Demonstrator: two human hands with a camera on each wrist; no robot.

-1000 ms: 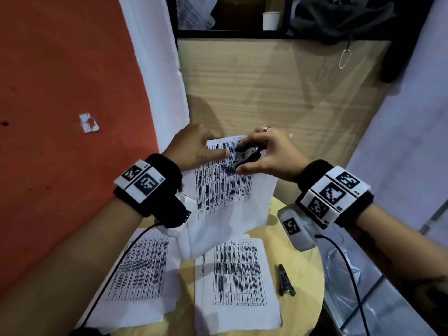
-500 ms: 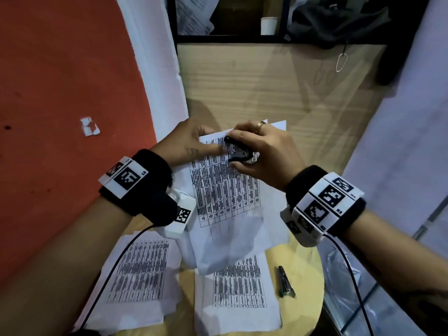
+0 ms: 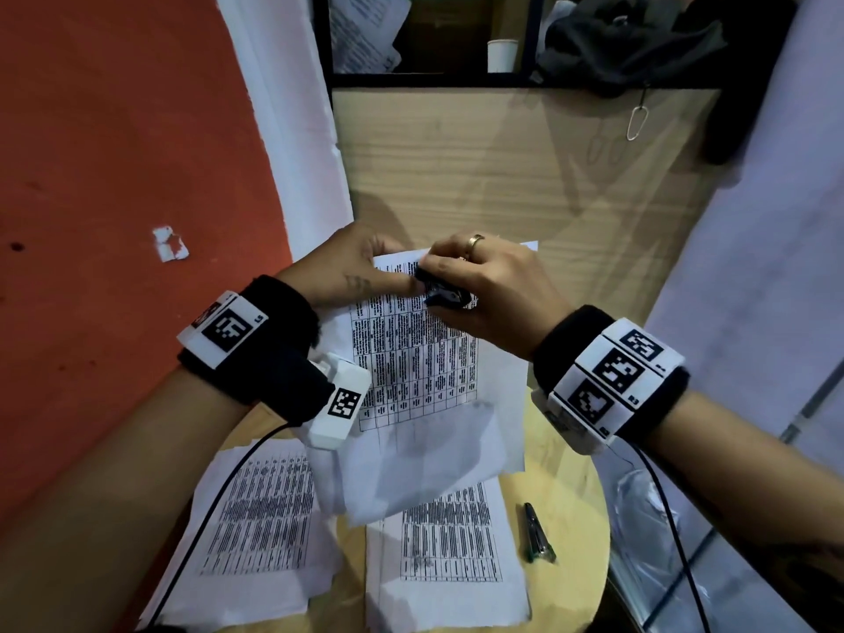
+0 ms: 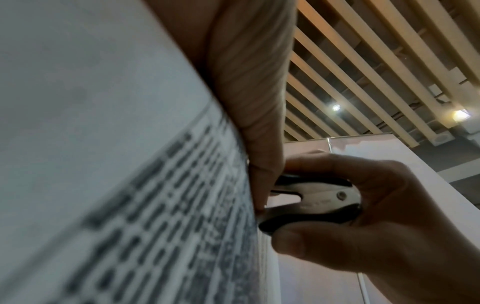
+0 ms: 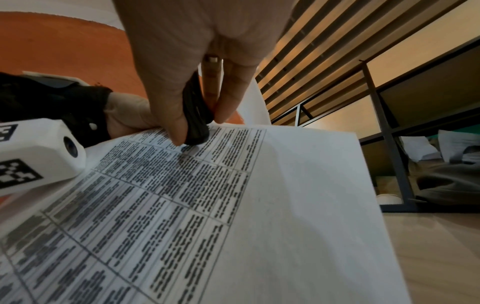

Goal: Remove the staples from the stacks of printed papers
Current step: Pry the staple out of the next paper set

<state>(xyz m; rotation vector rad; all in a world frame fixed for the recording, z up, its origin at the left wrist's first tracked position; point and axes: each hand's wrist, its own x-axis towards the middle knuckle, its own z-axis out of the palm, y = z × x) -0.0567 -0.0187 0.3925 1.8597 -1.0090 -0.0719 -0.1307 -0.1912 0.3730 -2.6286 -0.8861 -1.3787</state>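
The left hand point(image 3: 351, 271) holds a stapled stack point(image 3: 424, 358) of printed sheets up off the round table point(image 3: 571, 518), its thumb lying flat across the upper left of the top page and its fingers hidden behind the paper. The right hand point(image 3: 484, 290) pinches a black staple remover point(image 3: 445, 294) between thumb and fingers and sets its metal claws against the top edge of that page, just beside the left thumb. In the left wrist view the remover point(image 4: 311, 201) shows its silver jaws slightly parted where they meet the paper, with the right hand point(image 4: 363, 216) curled round its black grips. From the right wrist, the tool point(image 5: 196, 115) points down onto the printed table of the stack point(image 5: 207, 195).

Against the pictures from a second and half a second ago, both hands and the stack have risen and drifted a little to the left, and the remover has turned from lying across the page to biting at its upper edge; the right thumb now sits under the tool.

Two more paper stacks point(image 3: 269, 518) point(image 3: 447, 541) lie flat on the table as before, and a second dark tool point(image 3: 536, 534) stays beside the right one.
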